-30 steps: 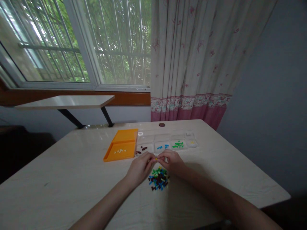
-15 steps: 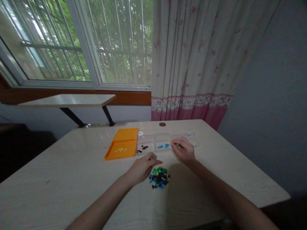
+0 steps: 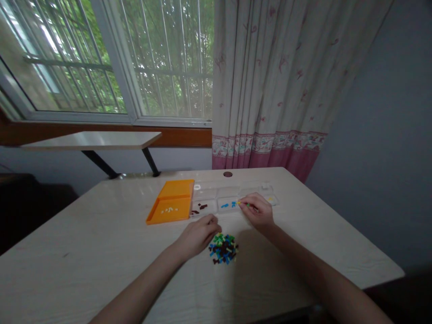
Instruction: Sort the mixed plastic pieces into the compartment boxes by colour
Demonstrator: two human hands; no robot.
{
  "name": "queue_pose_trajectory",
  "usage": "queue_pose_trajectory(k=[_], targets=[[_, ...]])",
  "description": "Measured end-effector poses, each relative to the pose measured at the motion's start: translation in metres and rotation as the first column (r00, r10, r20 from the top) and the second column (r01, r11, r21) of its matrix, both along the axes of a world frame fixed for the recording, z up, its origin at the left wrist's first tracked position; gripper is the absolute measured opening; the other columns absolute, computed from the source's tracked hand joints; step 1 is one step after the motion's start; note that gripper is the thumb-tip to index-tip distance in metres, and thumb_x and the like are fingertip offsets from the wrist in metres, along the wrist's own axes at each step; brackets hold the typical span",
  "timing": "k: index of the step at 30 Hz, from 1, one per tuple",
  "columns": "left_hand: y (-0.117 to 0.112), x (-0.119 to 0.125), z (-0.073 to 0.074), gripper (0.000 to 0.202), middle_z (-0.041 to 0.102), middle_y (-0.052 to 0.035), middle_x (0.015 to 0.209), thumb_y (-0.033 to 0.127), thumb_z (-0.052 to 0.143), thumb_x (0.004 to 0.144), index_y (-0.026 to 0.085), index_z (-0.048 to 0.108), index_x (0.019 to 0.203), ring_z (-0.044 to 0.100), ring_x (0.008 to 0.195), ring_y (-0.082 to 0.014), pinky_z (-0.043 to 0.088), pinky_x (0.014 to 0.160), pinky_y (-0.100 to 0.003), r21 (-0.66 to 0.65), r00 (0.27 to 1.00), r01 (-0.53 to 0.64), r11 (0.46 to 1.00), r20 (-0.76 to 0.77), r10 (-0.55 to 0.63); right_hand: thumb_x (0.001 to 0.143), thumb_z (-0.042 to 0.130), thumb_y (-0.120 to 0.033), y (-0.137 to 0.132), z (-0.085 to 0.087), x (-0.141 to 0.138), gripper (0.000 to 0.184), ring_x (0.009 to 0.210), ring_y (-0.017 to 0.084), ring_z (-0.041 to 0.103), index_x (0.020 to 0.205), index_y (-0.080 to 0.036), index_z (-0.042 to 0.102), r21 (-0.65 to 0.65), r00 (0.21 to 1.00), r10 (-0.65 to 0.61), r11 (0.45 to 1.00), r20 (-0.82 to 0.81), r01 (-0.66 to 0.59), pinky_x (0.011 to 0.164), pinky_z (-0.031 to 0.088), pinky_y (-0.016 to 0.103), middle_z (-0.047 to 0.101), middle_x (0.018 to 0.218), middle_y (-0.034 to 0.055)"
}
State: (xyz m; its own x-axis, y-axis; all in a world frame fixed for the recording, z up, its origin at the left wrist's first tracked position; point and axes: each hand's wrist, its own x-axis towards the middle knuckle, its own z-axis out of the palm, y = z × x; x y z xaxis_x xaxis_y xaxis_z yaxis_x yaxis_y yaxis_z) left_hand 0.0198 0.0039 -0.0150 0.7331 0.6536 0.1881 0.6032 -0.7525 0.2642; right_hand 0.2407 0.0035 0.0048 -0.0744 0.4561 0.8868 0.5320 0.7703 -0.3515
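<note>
My right hand [image 3: 258, 211] pinches a small yellow plastic piece [image 3: 239, 203] at its fingertips, above the clear divided tray [image 3: 216, 211]. A green piece [image 3: 248, 205] shows within its fingers. My left hand [image 3: 200, 236] is closed at the far left edge of a pile of small plastic pieces [image 3: 223, 248], coloured green, blue, yellow and dark brown. Whatever its fingertips hold is too small to make out. In the tray, blue pieces [image 3: 224, 205] lie in a front compartment, and dark brown pieces [image 3: 202, 206] occupy the one to its left. A yellow piece [image 3: 270, 199] lies at the right.
An orange box [image 3: 173, 189] lies open at the tray's left, with several white pieces [image 3: 168, 209] inside. Pale wood covers the table [image 3: 135, 261]. A raised shelf [image 3: 101, 140] stands at the back left, and a curtain [image 3: 266, 90] hangs behind the table.
My left hand's fingers have drawn in and closed beside the pile, where they reached out over it before. The right hand stays over the tray, still pinching the yellow piece.
</note>
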Motion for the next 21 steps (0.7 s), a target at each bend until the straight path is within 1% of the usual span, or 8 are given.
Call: queue_pose_trajectory(k=[3,8,13,16,21], targets=[[0.0005,-0.0004,0.0007,0.022,0.051,-0.0041,0.091,0.022,0.037,0.086,0.021,0.058,0.091,0.051,0.085,-0.0141,0.042,0.074,-0.021,0.021,1.000,-0.001,1.000,-0.011,0.002,0.076,0.056,-0.017,-0.0022,0.0005,-0.0010,0.007,0.062,0.012,0.055,0.077,-0.018,0.063,-0.002,1.000,0.013,1.000,-0.003,-0.013,0.050,0.043,0.021,0.062,0.070,0.0037],[-0.0001,-0.0007,0.0030,0.023,0.052,-0.0044,0.089,0.024,0.036,0.087,0.021,0.058,0.092,0.051,0.083,-0.0143,0.042,0.071,-0.022,0.035,0.999,0.006,0.999,-0.041,-0.005,0.077,0.056,-0.019,-0.0053,0.0032,-0.0031,0.008,0.062,0.012,0.056,0.077,-0.019,0.064,0.007,1.000,0.005,1.000,0.003,-0.005,0.054,0.046,0.023,0.062,0.068,0.0037],[-0.0005,-0.0007,0.0033,0.024,0.053,-0.0049,0.088,0.026,0.035,0.088,0.020,0.059,0.092,0.051,0.083,-0.0146,0.041,0.072,-0.022,0.036,0.999,0.008,0.999,-0.050,-0.006,0.077,0.055,-0.021,-0.0059,0.0039,-0.0032,0.009,0.058,0.011,0.054,0.076,-0.019,0.064,0.009,1.000,-0.012,1.000,0.011,0.011,0.050,0.045,0.022,0.061,0.067,0.0036],[-0.0001,-0.0006,0.0025,0.025,0.054,-0.0051,0.086,0.026,0.035,0.088,0.019,0.059,0.092,0.051,0.084,-0.0153,0.041,0.072,-0.023,0.042,0.998,0.010,0.999,-0.062,-0.007,0.077,0.056,-0.023,-0.0055,0.0026,-0.0026,0.009,0.058,0.011,0.054,0.076,-0.019,0.064,-0.003,1.000,-0.021,1.000,0.023,0.022,0.050,0.045,0.022,0.061,0.068,0.0039],[-0.0005,0.0000,0.0032,0.024,0.055,-0.0050,0.085,0.025,0.035,0.088,0.019,0.058,0.091,0.051,0.083,-0.0153,0.041,0.071,-0.023,0.035,0.997,0.018,0.999,-0.069,-0.016,0.077,0.056,-0.020,-0.0048,0.0017,-0.0029,0.009,0.055,0.010,0.052,0.077,-0.018,0.064,0.023,1.000,0.011,1.000,0.019,-0.011,0.048,0.043,0.021,0.061,0.067,0.0035]])
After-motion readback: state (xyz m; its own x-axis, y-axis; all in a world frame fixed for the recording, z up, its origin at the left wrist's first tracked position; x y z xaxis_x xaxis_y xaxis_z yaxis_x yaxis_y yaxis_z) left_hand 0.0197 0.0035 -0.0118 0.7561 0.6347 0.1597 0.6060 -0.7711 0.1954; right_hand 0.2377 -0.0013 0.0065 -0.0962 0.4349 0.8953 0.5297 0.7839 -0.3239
